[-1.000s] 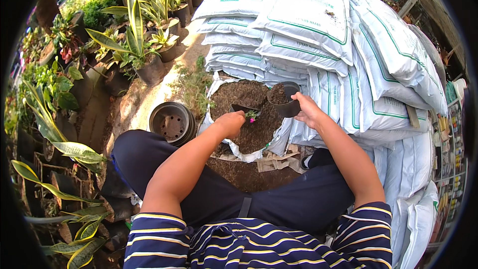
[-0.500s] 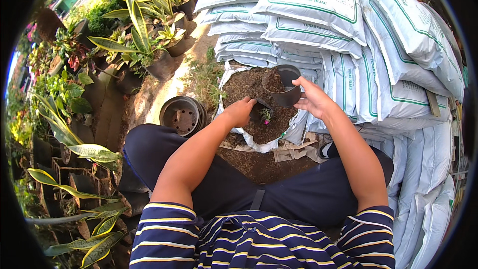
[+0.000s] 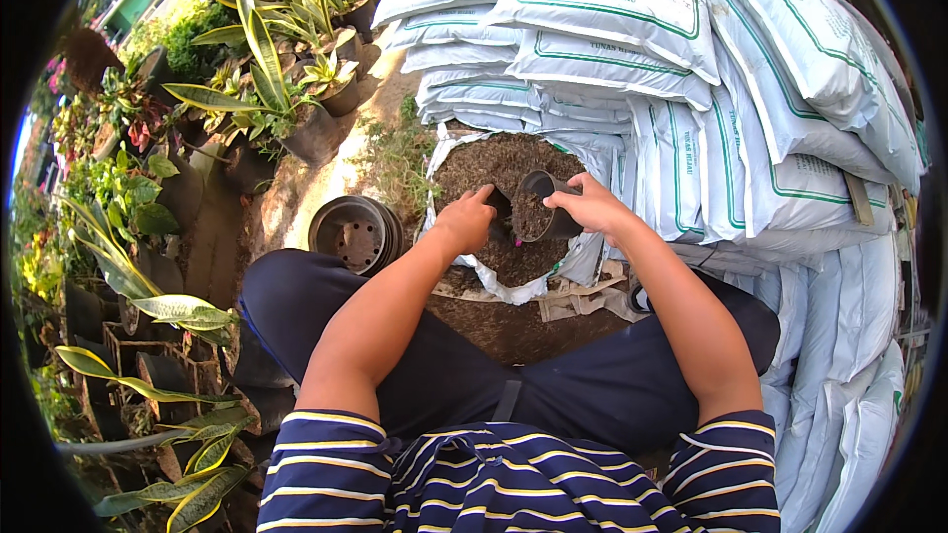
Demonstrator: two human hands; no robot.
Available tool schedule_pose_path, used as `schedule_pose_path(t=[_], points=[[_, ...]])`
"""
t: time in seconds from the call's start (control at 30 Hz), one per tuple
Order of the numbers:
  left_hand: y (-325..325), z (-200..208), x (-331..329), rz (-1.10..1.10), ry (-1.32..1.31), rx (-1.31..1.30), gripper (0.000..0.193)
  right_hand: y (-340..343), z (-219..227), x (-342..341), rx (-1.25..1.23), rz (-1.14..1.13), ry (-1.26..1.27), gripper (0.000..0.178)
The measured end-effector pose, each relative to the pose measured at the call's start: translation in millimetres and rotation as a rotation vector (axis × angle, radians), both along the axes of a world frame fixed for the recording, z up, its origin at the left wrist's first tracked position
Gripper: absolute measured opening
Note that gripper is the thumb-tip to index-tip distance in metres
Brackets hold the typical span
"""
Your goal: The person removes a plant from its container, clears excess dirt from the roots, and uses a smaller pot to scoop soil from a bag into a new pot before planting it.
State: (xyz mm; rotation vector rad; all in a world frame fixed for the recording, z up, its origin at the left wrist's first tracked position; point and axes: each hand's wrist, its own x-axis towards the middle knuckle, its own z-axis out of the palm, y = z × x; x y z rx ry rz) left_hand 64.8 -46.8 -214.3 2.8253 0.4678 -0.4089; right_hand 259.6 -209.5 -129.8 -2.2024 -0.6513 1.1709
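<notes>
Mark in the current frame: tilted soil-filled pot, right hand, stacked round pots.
Tilted pot (image 3: 561, 226): head view, on its dark outer wall.
Right hand (image 3: 596, 208): head view, on the middle of the hand.
Stacked pots (image 3: 341, 238): head view, on the top pot's inside bottom.

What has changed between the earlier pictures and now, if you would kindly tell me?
The right hand has brought its black pot of soil down the picture and leftward, over the open soil bag, tipping it toward the plant pot in the left hand. The pink flower is now mostly hidden. Nothing was let go; the stacked pots and white sacks stayed put.
</notes>
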Motion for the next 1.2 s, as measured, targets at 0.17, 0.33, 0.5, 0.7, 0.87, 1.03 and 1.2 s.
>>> schedule_pose_path(t=[0.17, 0.33, 0.5, 0.7, 0.87, 1.03, 1.2], points=[[-1, 0, -7, -0.021, 0.002, 0.067, 0.042, 8, 5, -12, -0.002, 0.018, -0.018, 0.092], [-3, 4, -7, -0.028, -0.014, 0.074, 0.039, 17, 5, -19, -0.015, 0.058, -0.004, 0.09], [-2, 2, -9, -0.031, 0.007, 0.084, 0.037, 25, 4, -24, -0.014, 0.026, -0.07, 0.087], [-1, 3, -14, -0.026, 0.005, 0.079, 0.038, 33, -25, -18, 0.065, 0.057, -0.261, 0.083], [1, 0, -14, -0.031, 0.031, 0.097, 0.039, 38, -15, -35, 0.065, 0.13, -0.499, 0.082], [-1, 6, -10, -0.024, 0.036, 0.049, 0.037, 38, -12, -36, 0.056, 0.15, -0.48, 0.088], [0, 1, -10, -0.033, 0.052, 0.089, 0.038, 37, -6, -41, 0.072, 0.177, -0.551, 0.086]])
